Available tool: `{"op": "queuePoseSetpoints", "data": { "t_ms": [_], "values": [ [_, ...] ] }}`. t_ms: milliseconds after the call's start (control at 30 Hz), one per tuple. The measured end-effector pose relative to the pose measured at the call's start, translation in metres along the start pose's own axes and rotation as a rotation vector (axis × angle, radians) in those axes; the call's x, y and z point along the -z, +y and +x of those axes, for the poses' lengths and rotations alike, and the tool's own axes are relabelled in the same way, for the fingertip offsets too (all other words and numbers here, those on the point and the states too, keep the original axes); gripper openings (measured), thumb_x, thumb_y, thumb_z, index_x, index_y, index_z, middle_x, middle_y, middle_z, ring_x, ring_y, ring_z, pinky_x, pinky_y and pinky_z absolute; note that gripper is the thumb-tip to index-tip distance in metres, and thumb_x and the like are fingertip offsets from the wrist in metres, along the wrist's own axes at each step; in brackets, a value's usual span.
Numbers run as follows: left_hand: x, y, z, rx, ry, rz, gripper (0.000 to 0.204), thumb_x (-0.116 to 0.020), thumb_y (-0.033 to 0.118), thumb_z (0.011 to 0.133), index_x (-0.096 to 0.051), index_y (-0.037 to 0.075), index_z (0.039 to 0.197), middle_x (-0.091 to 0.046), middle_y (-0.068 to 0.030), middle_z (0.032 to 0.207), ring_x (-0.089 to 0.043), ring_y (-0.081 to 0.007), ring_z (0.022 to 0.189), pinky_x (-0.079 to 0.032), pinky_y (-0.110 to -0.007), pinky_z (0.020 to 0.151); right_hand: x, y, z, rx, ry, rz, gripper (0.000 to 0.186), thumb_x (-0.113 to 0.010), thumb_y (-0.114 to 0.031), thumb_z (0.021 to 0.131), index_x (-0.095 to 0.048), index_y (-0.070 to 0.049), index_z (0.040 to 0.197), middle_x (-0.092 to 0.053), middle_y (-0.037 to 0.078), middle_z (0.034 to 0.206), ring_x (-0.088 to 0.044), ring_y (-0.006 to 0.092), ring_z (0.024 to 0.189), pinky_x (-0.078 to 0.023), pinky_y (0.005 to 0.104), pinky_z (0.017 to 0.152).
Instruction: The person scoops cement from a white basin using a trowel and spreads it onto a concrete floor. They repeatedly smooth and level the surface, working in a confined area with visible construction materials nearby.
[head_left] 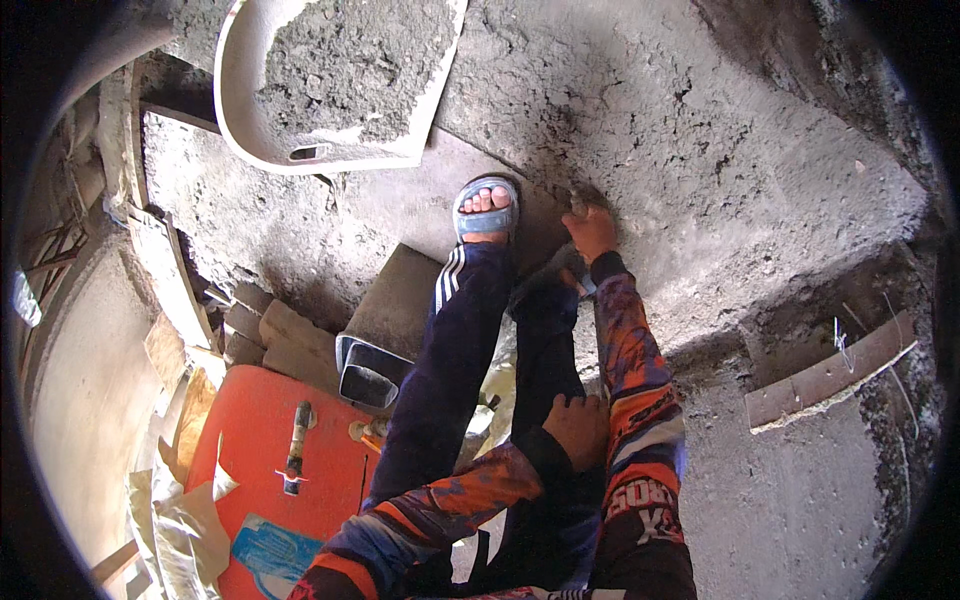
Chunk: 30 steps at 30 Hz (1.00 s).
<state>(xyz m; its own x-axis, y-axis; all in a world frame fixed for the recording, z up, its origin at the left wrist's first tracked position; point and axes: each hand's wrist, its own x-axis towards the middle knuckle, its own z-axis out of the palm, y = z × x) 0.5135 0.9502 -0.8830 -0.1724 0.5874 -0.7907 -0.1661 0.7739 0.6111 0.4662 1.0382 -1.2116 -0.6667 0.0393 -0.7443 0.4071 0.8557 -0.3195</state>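
Observation:
My right hand (592, 230) reaches forward, low over rough grey mortar (640, 130), just right of my feet. Its fingers are closed round a small grey tool (577, 203), whose end shows beyond the knuckles; its kind is unclear against the mortar. My left hand (578, 432) rests on my dark right trouser leg, near the right forearm, and its fingers are partly hidden. A blue slide sandal (487, 207) on my left foot stands on a smooth brownish board or slab. My right foot is mostly covered by the trouser leg.
A white tub (235, 110) filled with grey mortar sits at the far left. Nearer are a rectangular metal tube (400, 300), several bricks (250, 320), and a red surface with a tap (297, 445). On the right, a curved strip (830, 372) lies beside a ledge.

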Motion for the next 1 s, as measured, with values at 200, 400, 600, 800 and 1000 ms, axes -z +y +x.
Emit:
{"op": "queuePoseSetpoints", "data": {
  "t_ms": [200,400,600,800,1000],
  "values": [
    [0.018,-0.014,0.001,0.095,0.019,0.01,0.048,-0.054,0.04,0.082,-0.054,0.0,0.111,-0.057,-0.0159,0.101,-0.058,-0.0309,0.095,-0.039,-0.05,0.082,-0.012,-0.047,0.054,0.095,0.109,0.104,0.046,-0.062,-0.042,0.074,-0.063,0.003,0.086,-0.062,0.022,0.078,-0.062,0.0377,0.08,-0.048,0.0478,0.073],
    [0.019,-0.008,0.0,0.028,-0.029,0.012,0.042,-0.06,0.032,0.078,-0.056,0.002,0.108,-0.055,-0.0175,0.105,-0.058,-0.0305,0.093,-0.042,-0.042,0.077,0.031,-0.085,0.03,0.074,0.176,0.015,0.032,-0.063,-0.031,0.074,-0.061,-0.001,0.084,-0.064,0.02,0.077,-0.063,0.0374,0.076,-0.049,0.0475,0.069],
    [-0.02,-0.021,0.013,0.074,-0.061,0.033,0.043,-0.053,0.04,0.081,-0.061,0.007,0.108,-0.058,-0.0125,0.105,-0.055,-0.0283,0.099,-0.036,-0.045,0.079,0.1,-0.193,-0.013,0.226,0.079,0.195,0.025,-0.062,-0.025,0.075,-0.061,-0.002,0.084,-0.063,0.023,0.081,-0.061,0.0416,0.078,-0.049,0.0499,0.071],
    [-0.046,-0.039,0.01,-0.028,0.193,-0.05,0.045,-0.054,0.039,0.08,-0.06,0.009,0.113,-0.057,-0.0132,0.112,-0.055,-0.0288,0.1,-0.035,-0.048,0.08,0.086,-0.256,-0.021,0.25,0.066,0.258,0.028,-0.062,-0.026,0.075,-0.057,0.0,0.081,-0.062,0.024,0.081,-0.06,0.0422,0.079,-0.048,0.051,0.071],
    [0.0,-0.013,0.004,0.122,-0.068,-0.004,0.046,-0.051,0.036,0.085,-0.052,0.01,0.123,-0.059,-0.0152,0.111,-0.06,-0.0329,0.098,-0.037,-0.055,0.086,0.06,-0.078,-0.052,0.302,-0.051,0.164,0.029,-0.059,-0.028,0.081,-0.061,-0.007,0.101,-0.062,0.021,0.083,-0.059,0.0424,0.079,-0.047,0.0516,0.07]
  ]
}}
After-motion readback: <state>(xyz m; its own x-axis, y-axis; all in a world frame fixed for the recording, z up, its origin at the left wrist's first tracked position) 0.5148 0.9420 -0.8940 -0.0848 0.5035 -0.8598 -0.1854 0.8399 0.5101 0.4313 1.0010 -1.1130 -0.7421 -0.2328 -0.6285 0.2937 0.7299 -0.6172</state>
